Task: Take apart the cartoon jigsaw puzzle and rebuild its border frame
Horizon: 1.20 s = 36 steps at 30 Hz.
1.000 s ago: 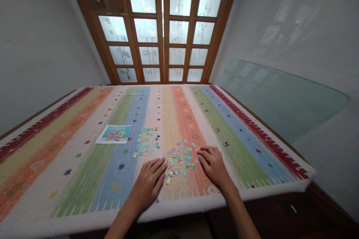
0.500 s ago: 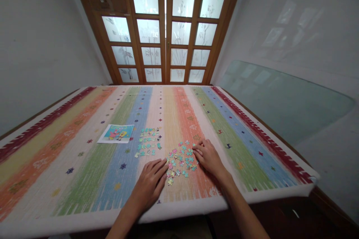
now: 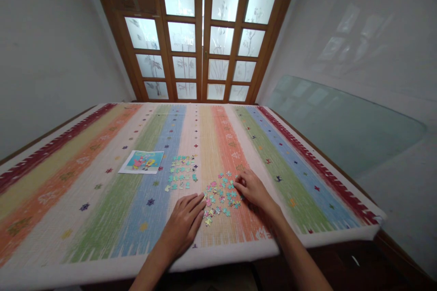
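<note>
A loose pile of small jigsaw puzzle pieces, mostly teal, pink and yellow, lies on the striped cloth in front of me. At its left edge rests my left hand, flat with fingers stretched out and fingertips beside the nearest pieces. My right hand is at the pile's right side, fingers bent and thumb drawn in, closed at a teal puzzle piece. The fingers partly hide that contact. Farther left, more pieces are laid out in several short rows, apart from one another.
Left of the rows lies a printed picture of cartoon figures on a teal background. The striped cloth covers the broad surface. Beyond it stand wooden doors with frosted panes, and a glass sheet leans along the right wall.
The right fingers have bent slightly more at the edge of the pile. My left hand stays in place. The whole view has shifted very slightly.
</note>
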Motion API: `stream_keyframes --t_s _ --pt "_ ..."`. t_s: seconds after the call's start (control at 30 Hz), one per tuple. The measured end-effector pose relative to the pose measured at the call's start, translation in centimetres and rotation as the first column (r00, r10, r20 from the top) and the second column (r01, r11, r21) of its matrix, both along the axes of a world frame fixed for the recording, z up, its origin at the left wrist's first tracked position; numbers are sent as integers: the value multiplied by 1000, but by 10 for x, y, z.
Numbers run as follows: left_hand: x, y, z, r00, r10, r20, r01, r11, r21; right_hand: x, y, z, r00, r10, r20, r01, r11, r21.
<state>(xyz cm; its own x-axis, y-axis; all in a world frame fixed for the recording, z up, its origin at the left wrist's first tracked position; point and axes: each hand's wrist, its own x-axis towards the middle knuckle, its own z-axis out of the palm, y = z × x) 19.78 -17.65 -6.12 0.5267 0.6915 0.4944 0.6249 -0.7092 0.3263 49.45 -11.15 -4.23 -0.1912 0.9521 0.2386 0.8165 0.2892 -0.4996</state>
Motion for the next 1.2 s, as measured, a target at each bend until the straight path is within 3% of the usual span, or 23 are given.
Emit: stream_keyframes --t_s 0.3,0.63,0.83,1.2 --pt "0 1 -4 1000 -6 11 6 1000 18 -12 6 13 997 36 -73 -40 998 -43" --pt "1 0 -1 1000 5 13 -5 1000 16 -90 18 37 967 229 -115 -244 961 -134" --pt "2 1 -1 1000 -4 17 3 999 36 -124 22 32 960 280 -16 -279 947 -158" --pt "3 2 -2 998 -7 67 4 998 56 -124 15 19 964 242 106 -228 965 -131"
